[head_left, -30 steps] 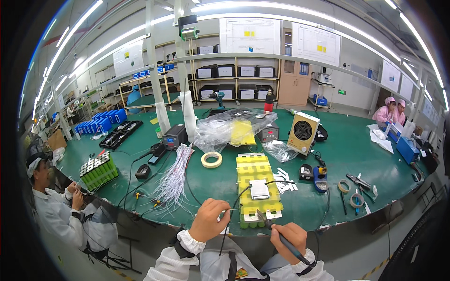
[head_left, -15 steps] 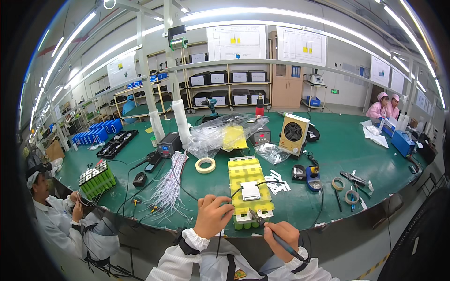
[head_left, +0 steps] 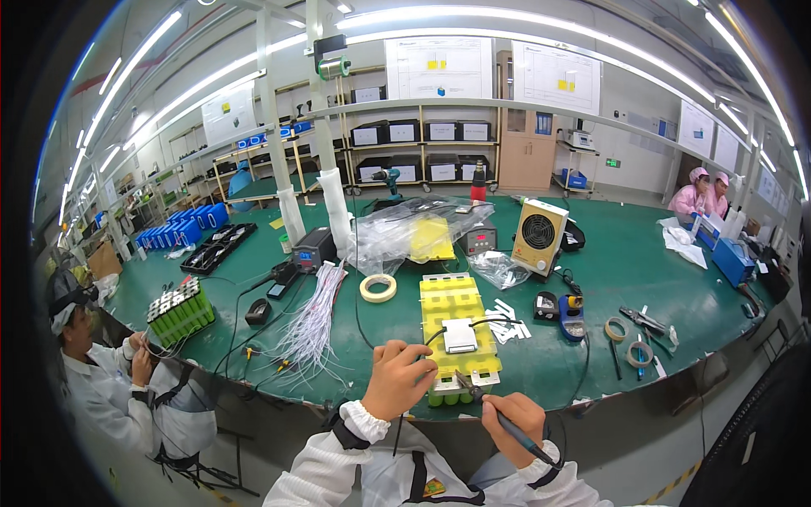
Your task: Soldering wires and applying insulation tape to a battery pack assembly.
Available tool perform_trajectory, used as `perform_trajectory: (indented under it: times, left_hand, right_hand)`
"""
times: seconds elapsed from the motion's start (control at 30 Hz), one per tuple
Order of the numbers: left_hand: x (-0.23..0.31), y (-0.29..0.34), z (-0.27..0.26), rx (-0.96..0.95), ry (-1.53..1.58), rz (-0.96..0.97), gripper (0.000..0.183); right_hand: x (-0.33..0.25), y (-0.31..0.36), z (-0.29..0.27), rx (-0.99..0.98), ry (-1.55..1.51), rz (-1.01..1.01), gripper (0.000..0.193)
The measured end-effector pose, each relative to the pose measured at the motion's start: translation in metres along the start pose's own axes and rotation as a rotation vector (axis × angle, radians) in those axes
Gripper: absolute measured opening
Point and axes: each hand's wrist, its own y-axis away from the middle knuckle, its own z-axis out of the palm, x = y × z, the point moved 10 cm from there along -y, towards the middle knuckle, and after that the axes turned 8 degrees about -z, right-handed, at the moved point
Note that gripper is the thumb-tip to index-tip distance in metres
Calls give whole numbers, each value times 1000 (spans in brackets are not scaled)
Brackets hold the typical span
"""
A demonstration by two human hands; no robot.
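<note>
My right hand grips a soldering iron like a pen. Its tip lies at the near end of a battery pack, which has a yellow, see-through top and green cells below. Beside the pack's near left corner, my left hand is closed in a pinch, with a thin dark wire seemingly running through the fingers. The exact contact is hidden. On top of the pack rests a white flat module with black leads from both sides; the left lead reaches toward my left fingertips.
Left of the pack lie a masking tape roll and a bundle of white wires. White strips, a soldering stand and an orange-fronted fan are to the right. A co-worker sits at left by a green battery pack.
The whole view has shifted slightly, so the bench appears a little higher and further right. Both hands and the soldering iron keep about the same place at the pack's near end.
</note>
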Motion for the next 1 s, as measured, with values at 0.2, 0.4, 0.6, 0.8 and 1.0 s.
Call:
perform_trajectory:
  times: [0.2, 0.4, 0.6, 0.8, 1.0]
  left_hand:
    - [2, 1, 5, -26, 13, 12, 10]
    - [4, -2, 10, -53, 13, 6, 10]
    - [4, -5, 16, -57, 14, 38, 11]
    - [3, -5, 21, -54, -9, 54, 12]
    - [8, -1, 43, -18, 105, 96, 9]
  right_hand:
    - [0, 3, 1, 0, 14, -13, 12]
    - [-1, 5, -1, -2, 27, -31, 12]
    - [1, 1, 3, -7, 20, -7, 12]
    - [-5, -2, 5, 10, 32, -62, 11]
    - [-17, -1, 0, -47, 25, -251, 7]
